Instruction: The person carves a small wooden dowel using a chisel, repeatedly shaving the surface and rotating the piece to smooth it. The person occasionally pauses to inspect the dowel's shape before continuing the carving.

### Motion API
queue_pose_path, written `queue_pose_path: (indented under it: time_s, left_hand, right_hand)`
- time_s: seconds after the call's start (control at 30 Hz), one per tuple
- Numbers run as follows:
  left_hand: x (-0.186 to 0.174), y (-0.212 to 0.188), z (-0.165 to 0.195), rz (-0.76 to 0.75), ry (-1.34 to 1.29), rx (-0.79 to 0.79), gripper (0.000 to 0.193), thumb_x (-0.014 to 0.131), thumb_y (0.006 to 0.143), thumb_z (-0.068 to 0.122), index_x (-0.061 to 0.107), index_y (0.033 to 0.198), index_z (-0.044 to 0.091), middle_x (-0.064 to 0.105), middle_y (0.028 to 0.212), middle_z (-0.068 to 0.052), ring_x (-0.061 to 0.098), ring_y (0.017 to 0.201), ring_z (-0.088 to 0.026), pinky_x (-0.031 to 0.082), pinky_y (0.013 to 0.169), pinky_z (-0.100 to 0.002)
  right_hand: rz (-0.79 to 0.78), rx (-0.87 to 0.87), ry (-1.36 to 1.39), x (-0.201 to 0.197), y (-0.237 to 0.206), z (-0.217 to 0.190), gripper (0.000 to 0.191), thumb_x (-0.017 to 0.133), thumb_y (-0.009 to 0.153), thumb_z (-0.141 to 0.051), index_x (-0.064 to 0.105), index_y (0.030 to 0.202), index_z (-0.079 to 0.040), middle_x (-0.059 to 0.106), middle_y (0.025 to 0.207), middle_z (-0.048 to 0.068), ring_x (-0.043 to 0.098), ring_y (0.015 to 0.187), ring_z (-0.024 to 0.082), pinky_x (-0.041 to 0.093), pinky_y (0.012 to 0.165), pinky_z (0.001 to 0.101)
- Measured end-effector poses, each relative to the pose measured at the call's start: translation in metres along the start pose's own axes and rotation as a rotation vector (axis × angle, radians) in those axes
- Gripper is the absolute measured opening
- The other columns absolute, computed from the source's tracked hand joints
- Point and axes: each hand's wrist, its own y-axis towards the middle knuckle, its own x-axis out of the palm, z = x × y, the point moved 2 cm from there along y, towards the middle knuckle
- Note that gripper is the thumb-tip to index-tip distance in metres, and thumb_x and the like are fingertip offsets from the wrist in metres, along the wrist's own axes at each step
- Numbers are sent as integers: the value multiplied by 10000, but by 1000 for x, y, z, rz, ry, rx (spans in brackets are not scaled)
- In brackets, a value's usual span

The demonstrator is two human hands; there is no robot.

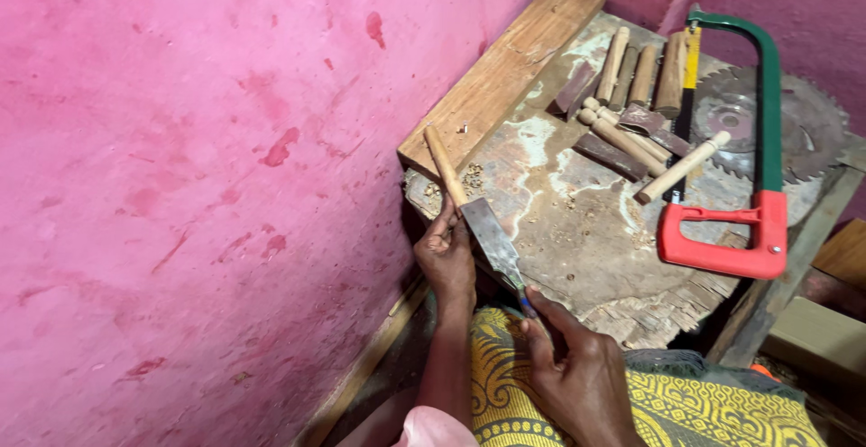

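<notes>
My left hand (445,253) grips a chisel (487,229) near where its light wooden handle meets the flat grey blade. The handle points up and left over a worn bench top (577,230). My right hand (577,370) pinches the blade's lower tip between thumb and fingers, just off the bench's near edge. Both hands rest above yellow patterned cloth (686,406) on my lap.
A thick wooden plank (505,73) lies along the pink wall (180,185). Several turned wooden pegs (631,77) and dark sandpaper scraps lie at the bench's far end. A green and red hacksaw (762,185) lies over a circular saw blade (794,127) on the right.
</notes>
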Motion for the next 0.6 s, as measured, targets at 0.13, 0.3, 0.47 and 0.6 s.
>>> queue_pose_path:
  time_s: [0.13, 0.3, 0.47, 0.6]
  left_hand:
    - [-1, 0, 2, -5, -39, -13, 458, 623, 934, -132, 611, 1384, -46, 729, 1094, -48, 641, 873, -45, 515, 797, -177]
    - [-2, -1, 8, -1, 5, -118, 460, 625, 929, -104, 647, 1380, -12, 706, 935, -12, 513, 625, -45, 422, 524, -200]
    - [4, 2, 13, -25, -83, -98, 480, 674, 899, -111, 638, 1369, -21, 641, 877, 8, 602, 699, -56, 522, 598, -211]
    - [9, -1, 7, 7, -91, -175, 508, 673, 876, -108, 608, 1369, -3, 679, 932, 19, 666, 773, -72, 623, 692, -224]
  right_hand:
    - [45, -146, 51, 2, 3, 5, 381, 695, 854, -235, 731, 1227, -164, 739, 672, 203, 689, 444, 228, 545, 523, 375]
    - [36, -170, 30, 12, 24, -9, 370, 683, 923, -253, 712, 1277, -150, 742, 735, 216, 679, 483, 256, 535, 532, 391]
    - [156, -258, 300, 4, 34, -22, 358, 698, 910, -227, 724, 1244, -100, 803, 911, 173, 732, 627, 142, 555, 561, 325]
    - [47, -19, 90, -12, 14, 15, 415, 730, 915, -244, 736, 1325, -177, 822, 948, 98, 627, 553, 172, 501, 507, 343]
